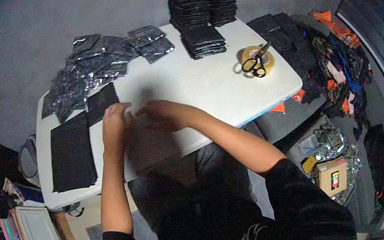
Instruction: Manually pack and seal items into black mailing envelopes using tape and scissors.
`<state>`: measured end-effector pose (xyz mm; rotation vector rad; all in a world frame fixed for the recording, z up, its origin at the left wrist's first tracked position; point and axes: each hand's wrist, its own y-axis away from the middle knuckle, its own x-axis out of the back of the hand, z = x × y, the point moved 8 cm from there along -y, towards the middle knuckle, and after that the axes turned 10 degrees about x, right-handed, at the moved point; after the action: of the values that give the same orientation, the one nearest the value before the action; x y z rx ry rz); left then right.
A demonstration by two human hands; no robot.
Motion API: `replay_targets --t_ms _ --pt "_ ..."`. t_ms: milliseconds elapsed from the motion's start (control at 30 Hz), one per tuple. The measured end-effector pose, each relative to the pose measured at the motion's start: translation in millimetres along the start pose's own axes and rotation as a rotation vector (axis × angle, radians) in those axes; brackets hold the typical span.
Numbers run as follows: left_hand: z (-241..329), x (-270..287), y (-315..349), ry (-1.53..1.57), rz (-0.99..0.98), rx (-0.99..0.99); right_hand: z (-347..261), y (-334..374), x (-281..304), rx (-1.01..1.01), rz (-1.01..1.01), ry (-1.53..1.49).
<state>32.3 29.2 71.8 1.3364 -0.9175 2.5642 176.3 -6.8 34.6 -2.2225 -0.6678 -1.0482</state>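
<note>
Two hands, left [114, 119] and right [163, 114], meet over a clear bag [134, 110] on the near table [207, 87], fingers pinching it (grip blurred); black sheets [71, 151] lie left, scissors [254, 62] on tape [259, 59] far right.

White rectangular table [207, 87], set on grey carpet floor [38, 38]; light dim, brightest on the tabletop, falling to dark at the picture's rim; grey ribbed panel [369, 16] with a pale edge strip off the table's right edge; white shelving unit [40, 239] off its near left corner; brown cardboard box [332, 175] on the floor off its near right corner.
</note>
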Motion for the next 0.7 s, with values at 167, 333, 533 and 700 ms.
replay_targets --t_ms 167,333,533,700 --pt "105.3 -60.7 6.1 0.162 -0.226 -0.146 -25.5 170.8 129.5 -0.257 0.688 -0.069" --pt "192.8 -123.9 -30.6 0.524 -0.345 -0.196 39.1 347.2 161.7 -0.681 1.473 -0.430" --pt "264.4 -253.5 -75.1 1.060 -0.864 0.549 76.2 354.0 160.8 -0.909 1.304 -0.542" --pt "280.6 -285.7 -84.7 1.109 -0.886 0.384 102.1 340.1 157.4 -0.838 1.213 -0.553"
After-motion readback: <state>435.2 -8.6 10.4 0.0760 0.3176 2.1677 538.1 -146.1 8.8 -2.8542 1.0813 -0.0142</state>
